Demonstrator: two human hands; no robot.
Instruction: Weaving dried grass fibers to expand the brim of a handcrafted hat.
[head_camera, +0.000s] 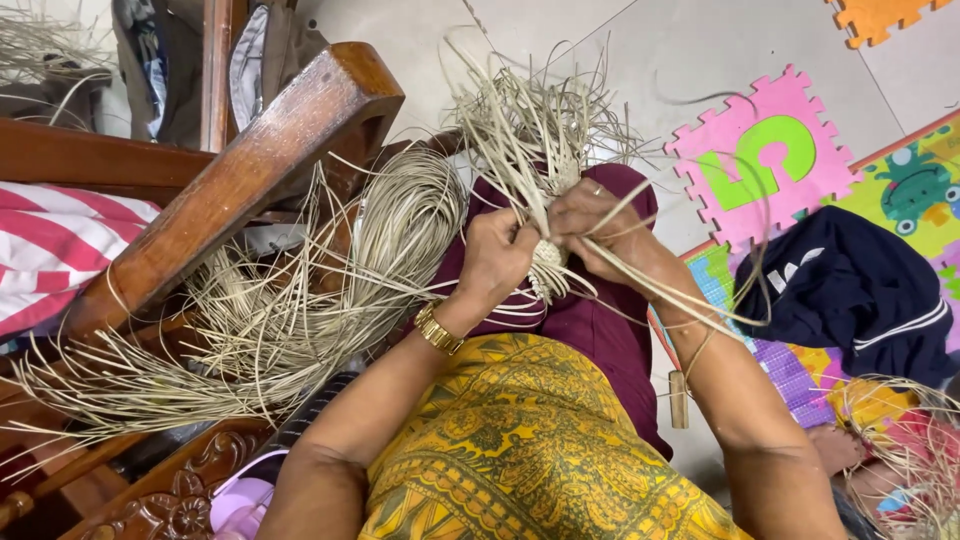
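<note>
Even indoor light, sharp centre, mild wide-angle warp.

Soft diffuse light from above, no hard shadows; only faint shade under the arms and beneath the wooden chair arm (250, 170). Slight sheen on that polished wood and on the pale floor tiles (620, 50), no blown highlights. Hands and the woven straw piece (545, 265) are in focus, with little motion blur. Loose strands go soft toward the edges. Lines bend a little near the corners. Colours are saturated, the bottom left is darker.
</note>
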